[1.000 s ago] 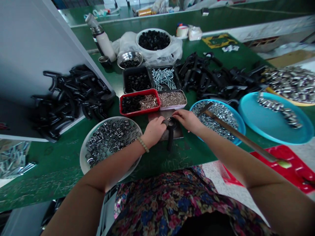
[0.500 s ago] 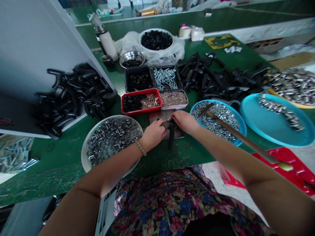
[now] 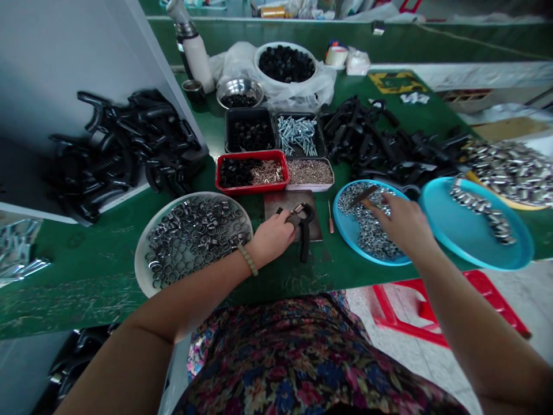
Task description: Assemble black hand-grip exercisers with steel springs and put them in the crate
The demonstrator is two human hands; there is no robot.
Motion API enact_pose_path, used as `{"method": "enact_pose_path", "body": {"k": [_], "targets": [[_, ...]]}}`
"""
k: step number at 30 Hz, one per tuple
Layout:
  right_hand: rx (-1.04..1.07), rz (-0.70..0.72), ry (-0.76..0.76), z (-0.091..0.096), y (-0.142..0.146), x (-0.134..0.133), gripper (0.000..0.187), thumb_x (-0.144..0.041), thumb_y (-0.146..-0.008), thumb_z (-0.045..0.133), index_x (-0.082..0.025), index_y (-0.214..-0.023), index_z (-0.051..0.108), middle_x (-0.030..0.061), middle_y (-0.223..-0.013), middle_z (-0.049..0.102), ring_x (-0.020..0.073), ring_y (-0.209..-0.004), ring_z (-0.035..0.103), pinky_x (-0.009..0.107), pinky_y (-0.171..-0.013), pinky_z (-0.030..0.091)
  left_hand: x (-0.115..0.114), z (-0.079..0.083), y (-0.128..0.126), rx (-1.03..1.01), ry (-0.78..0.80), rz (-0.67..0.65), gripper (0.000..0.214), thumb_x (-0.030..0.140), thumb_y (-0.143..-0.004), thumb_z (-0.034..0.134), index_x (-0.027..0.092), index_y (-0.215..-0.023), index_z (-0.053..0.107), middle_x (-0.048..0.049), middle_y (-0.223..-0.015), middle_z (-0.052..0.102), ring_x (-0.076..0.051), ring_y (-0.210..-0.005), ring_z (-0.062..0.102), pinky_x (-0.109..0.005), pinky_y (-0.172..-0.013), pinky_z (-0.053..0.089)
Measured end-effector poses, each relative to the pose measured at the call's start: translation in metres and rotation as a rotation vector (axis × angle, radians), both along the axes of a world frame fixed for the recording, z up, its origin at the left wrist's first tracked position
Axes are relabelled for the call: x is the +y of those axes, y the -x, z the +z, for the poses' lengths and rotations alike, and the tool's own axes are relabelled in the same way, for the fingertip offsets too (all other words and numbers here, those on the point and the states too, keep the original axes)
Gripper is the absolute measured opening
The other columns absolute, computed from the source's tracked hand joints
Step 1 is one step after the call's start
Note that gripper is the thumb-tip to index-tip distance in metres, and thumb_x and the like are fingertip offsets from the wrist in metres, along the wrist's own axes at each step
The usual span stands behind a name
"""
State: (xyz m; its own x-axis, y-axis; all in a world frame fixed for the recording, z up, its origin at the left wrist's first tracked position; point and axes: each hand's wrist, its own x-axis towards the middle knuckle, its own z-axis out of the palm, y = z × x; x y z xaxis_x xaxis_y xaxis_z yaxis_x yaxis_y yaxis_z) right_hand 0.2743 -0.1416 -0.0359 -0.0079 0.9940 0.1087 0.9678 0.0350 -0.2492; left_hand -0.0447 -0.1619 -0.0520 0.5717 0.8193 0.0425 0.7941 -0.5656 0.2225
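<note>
On the metal plate (image 3: 271, 202), a black handle-like part (image 3: 305, 239) with a round loop lies under my left hand (image 3: 275, 236). The left fingers are closed on it, and a small shiny metal piece (image 3: 298, 208) sits at its top. My right hand (image 3: 406, 222) is over the blue tray of small metal parts (image 3: 367, 242). Its thumb and fingers are around the wooden handle of a hammer (image 3: 365, 199), close to the head. Most of the handle is hidden behind the hand and forearm. A thin screwdriver (image 3: 331, 222) lies between the plate and the tray.
A round tray of metal rings (image 3: 142, 253) stands left. Behind the plate are a red bin (image 3: 224, 187), a bin of tiny pins (image 3: 309, 173) and a bin of screws (image 3: 298, 135). Black parts are heaped left (image 3: 125, 144) and right (image 3: 380, 138). Another blue tray (image 3: 458, 230) sits right.
My right hand has left the black part and moved right to the hammer. The screwdriver now shows on the table. My left hand still holds the black part on the plate.
</note>
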Motion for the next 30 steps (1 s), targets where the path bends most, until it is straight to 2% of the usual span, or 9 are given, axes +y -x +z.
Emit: {"method": "enact_pose_path", "body": {"k": [2, 4, 8, 12, 15, 19, 23, 26, 30], "targets": [[-0.254, -0.024, 0.041, -0.001, -0.027, -0.012, 0.044, -0.04, -0.089, 0.048, -0.011, -0.12, 0.06, 0.0264, -0.101, 0.065, 0.0426, -0.1, 0.059, 0.057, -0.079, 0.045, 0.0, -0.001, 0.0, -0.007, -0.01, -0.002, 0.026, 0.029, -0.094, 0.043, 0.015, -0.09, 0.064, -0.0101, -0.112, 0.055, -0.02, -0.092, 0.058, -0.032, -0.08, 0.052], [-0.351, 0.007, 0.054, -0.003, -0.032, -0.021, 0.042, -0.037, -0.091, 0.044, -0.012, -0.121, 0.059, 0.0241, -0.1, 0.066, 0.0399, -0.095, 0.062, 0.054, -0.075, 0.048, 0.0, -0.002, -0.001, -0.011, -0.016, 0.002, 0.024, 0.027, -0.093, 0.043, 0.015, -0.091, 0.064, -0.0102, -0.112, 0.055, -0.02, -0.093, 0.059, -0.032, -0.08, 0.053], [-0.134, -0.002, 0.049, 0.007, 0.013, -0.036, 0.048, -0.036, -0.095, 0.032, -0.014, -0.135, 0.047, 0.019, -0.108, 0.067, 0.033, -0.088, 0.067, 0.045, -0.069, 0.053, 0.0, 0.0, -0.001, -0.004, 0.011, -0.002, 0.025, 0.027, -0.094, 0.043, 0.015, -0.09, 0.064, -0.0102, -0.111, 0.055, -0.019, -0.091, 0.06, -0.031, -0.08, 0.053], [0.132, 0.124, 0.143, 0.028, 0.072, -0.044, 0.047, -0.035, -0.096, 0.032, -0.021, -0.139, 0.043, 0.0115, -0.104, 0.071, 0.0284, -0.085, 0.07, 0.039, -0.069, 0.055, 0.0, 0.002, -0.001, -0.016, 0.035, 0.028, 0.024, 0.028, -0.093, 0.044, 0.015, -0.089, 0.064, -0.0089, -0.109, 0.055, -0.019, -0.089, 0.06, -0.03, -0.078, 0.053], [0.243, 0.152, 0.054, 0.037, 0.095, -0.043, 0.049, -0.033, -0.095, 0.033, -0.023, -0.143, 0.038, 0.011, -0.113, 0.068, 0.027, -0.093, 0.069, 0.038, -0.074, 0.055, 0.0, 0.001, -0.002, -0.034, 0.036, 0.027, 0.025, 0.028, -0.093, 0.043, 0.015, -0.087, 0.064, -0.0085, -0.109, 0.056, -0.018, -0.089, 0.06, -0.03, -0.079, 0.053], [0.223, 0.205, 0.166, 0.039, 0.102, -0.037, 0.047, -0.032, -0.094, 0.035, -0.023, -0.14, 0.043, 0.0103, -0.099, 0.072, 0.0269, -0.076, 0.071, 0.039, -0.065, 0.056, 0.0, 0.0, -0.002, -0.02, 0.027, 0.025, 0.026, 0.027, -0.094, 0.041, 0.015, -0.09, 0.064, -0.0097, -0.108, 0.056, -0.019, -0.088, 0.06, -0.031, -0.077, 0.054], [0.254, 0.15, 0.072, 0.038, 0.1, -0.036, 0.049, -0.031, -0.095, 0.033, -0.023, -0.143, 0.038, 0.0103, -0.103, 0.071, 0.0245, -0.079, 0.071, 0.037, -0.069, 0.055, 0.0, 0.001, -0.002, -0.016, 0.017, 0.001, 0.027, 0.027, -0.094, 0.041, 0.015, -0.087, 0.064, -0.0101, -0.109, 0.056, -0.02, -0.088, 0.06, -0.032, -0.075, 0.054], [0.198, 0.196, 0.173, 0.038, 0.101, -0.035, 0.046, -0.031, -0.094, 0.036, -0.022, -0.137, 0.046, 0.0092, -0.09, 0.073, 0.0255, -0.068, 0.07, 0.037, -0.062, 0.055, 0.002, 0.002, -0.002, -0.011, 0.025, 0.021, 0.025, 0.026, -0.094, 0.042, 0.015, -0.089, 0.064, -0.0102, -0.109, 0.056, -0.02, -0.088, 0.061, -0.032, -0.076, 0.054], [0.257, 0.155, 0.067, 0.039, 0.105, -0.036, 0.049, -0.031, -0.095, 0.034, -0.023, -0.143, 0.039, 0.0093, -0.099, 0.072, 0.0251, -0.083, 0.07, 0.037, -0.07, 0.056, -0.001, -0.001, -0.005, -0.029, 0.032, 0.029, 0.024, 0.026, -0.093, 0.044, 0.015, -0.087, 0.065, -0.0095, -0.111, 0.056, -0.019, -0.089, 0.061, -0.031, -0.079, 0.053]]}}
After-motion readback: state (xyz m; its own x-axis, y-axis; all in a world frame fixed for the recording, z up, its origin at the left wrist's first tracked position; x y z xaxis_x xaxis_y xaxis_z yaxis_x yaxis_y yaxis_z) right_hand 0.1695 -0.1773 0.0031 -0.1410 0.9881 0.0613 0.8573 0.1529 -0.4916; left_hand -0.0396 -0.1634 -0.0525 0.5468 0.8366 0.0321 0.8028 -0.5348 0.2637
